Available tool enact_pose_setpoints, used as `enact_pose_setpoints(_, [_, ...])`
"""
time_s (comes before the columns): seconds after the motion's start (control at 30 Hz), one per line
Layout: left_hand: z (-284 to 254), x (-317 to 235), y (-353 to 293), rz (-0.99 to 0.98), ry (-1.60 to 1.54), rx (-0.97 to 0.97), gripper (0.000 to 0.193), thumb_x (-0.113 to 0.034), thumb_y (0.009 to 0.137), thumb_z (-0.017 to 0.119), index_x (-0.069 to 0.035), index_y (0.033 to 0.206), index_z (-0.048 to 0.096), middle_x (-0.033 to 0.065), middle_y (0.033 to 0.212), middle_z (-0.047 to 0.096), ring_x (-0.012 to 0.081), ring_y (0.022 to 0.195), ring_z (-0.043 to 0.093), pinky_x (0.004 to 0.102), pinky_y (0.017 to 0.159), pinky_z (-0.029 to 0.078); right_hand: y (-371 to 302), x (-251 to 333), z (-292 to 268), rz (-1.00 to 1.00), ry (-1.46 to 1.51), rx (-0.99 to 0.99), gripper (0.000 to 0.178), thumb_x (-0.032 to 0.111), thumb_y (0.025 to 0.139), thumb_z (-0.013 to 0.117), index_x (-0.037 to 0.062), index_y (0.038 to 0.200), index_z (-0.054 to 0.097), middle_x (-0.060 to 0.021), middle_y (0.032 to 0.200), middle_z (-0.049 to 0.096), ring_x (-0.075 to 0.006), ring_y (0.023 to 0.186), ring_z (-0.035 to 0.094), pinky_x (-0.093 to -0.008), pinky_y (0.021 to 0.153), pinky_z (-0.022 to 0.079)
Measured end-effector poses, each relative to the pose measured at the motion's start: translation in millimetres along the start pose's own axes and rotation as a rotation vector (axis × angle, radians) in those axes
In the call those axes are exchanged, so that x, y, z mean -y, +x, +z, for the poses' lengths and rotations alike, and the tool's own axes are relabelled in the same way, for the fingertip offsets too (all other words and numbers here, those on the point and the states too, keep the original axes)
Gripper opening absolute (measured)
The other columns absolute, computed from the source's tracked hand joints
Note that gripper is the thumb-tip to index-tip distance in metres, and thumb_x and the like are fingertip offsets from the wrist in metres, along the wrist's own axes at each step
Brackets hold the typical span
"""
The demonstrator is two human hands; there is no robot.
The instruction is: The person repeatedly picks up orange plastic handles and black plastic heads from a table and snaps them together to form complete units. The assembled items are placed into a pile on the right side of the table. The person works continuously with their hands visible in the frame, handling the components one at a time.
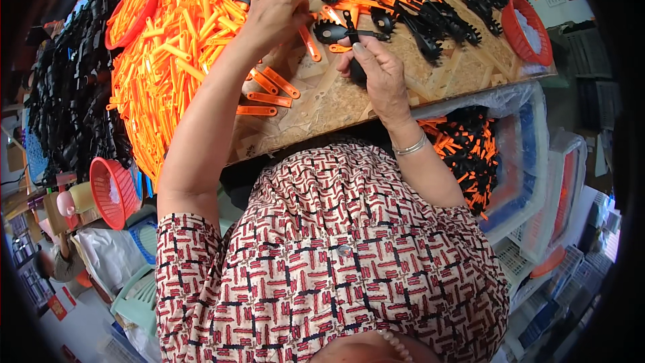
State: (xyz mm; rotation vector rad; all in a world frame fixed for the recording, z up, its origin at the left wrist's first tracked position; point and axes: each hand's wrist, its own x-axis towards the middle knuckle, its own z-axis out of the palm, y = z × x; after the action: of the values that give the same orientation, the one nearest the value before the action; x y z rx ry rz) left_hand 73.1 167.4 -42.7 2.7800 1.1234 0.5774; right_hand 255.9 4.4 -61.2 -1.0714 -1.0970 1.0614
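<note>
My right hand (381, 77) is closed around a dark plastic piece (358, 72). Its narrow end stands up past the thumb, and the fingers hide much of the rest. Left of centre, my left hand (277, 15) reaches over the table with its fingers curled down and their tips hidden. Just below those fingers an orange plastic strip (310, 44) slants across the tabletop; whether they grip it is unclear. Several loose orange strips (269, 99) lie near my left forearm. A rounded black piece (328, 31) rests just beyond my right hand.
A big heap of orange strips (154, 101) covers the table's left side, beside dark parts (70, 94). Toothed black pieces (430, 40) lie to the right, near a red basket (516, 39). Below the wooden table edge (295, 136), a plastic-lined bin (537, 128) contains orange and black pieces.
</note>
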Motion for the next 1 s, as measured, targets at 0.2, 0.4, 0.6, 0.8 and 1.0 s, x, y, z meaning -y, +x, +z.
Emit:
enact_pose_setpoints(0.2, [5,3,-9,-0.148,-1.045,-0.332,0.006,-0.011,0.098,0.070,-0.009,0.102,0.067,0.0037,0.116,0.072,0.0197,0.108,0.064,0.0361,0.106,0.044,0,0,-3,0.039,0.057,0.058,0.027,0.018,0.109,0.054,-0.0031,0.115,0.069,-0.0020,0.076,0.066,-0.0071,0.068,0.059,-0.0228,0.064,0.050])
enact_pose_setpoints(0.4, [-35,-11,-20,-0.107,-1.481,-0.259,0.012,-0.009,0.101,0.067,-0.006,0.113,0.063,0.0088,0.105,0.073,0.0166,0.100,0.067,0.0300,0.089,0.053,-2,2,-7,0.096,-0.014,0.099,0.024,0.017,0.108,0.055,-0.0004,0.114,0.072,0.0007,0.071,0.063,-0.0042,0.058,0.054,-0.0208,0.053,0.045])
enact_pose_setpoints(0.6, [-53,-46,-58,0.175,-0.526,-0.071,0.017,-0.002,0.092,0.071,-0.003,0.107,0.063,0.0072,0.097,0.064,0.0228,0.089,0.067,0.0329,0.077,0.056,-3,-12,-11,0.035,-0.071,0.153,0.025,0.013,0.106,0.056,0.0014,0.120,0.072,0.0026,0.066,0.059,-0.0027,0.055,0.051,-0.0205,0.048,0.041])
enact_pose_setpoints(0.8, [-66,-50,-60,0.309,-0.331,-0.047,0.011,-0.005,0.092,0.071,-0.005,0.101,0.067,0.0090,0.093,0.063,0.0278,0.083,0.067,0.0367,0.072,0.055,-4,1,-7,0.046,-0.131,0.243,0.027,0.009,0.105,0.057,0.0005,0.126,0.072,0.0037,0.062,0.054,-0.0031,0.054,0.048,-0.0216,0.048,0.041])
enact_pose_setpoints(1.0, [-68,-48,-54,0.379,-0.275,-0.044,0.010,-0.006,0.091,0.072,-0.005,0.100,0.068,0.0080,0.091,0.063,0.0269,0.083,0.067,0.0372,0.072,0.055,-3,6,-4,0.085,-0.125,0.255,0.026,0.008,0.104,0.058,-0.0002,0.124,0.073,0.0041,0.062,0.052,-0.0038,0.053,0.047,-0.0223,0.049,0.040])
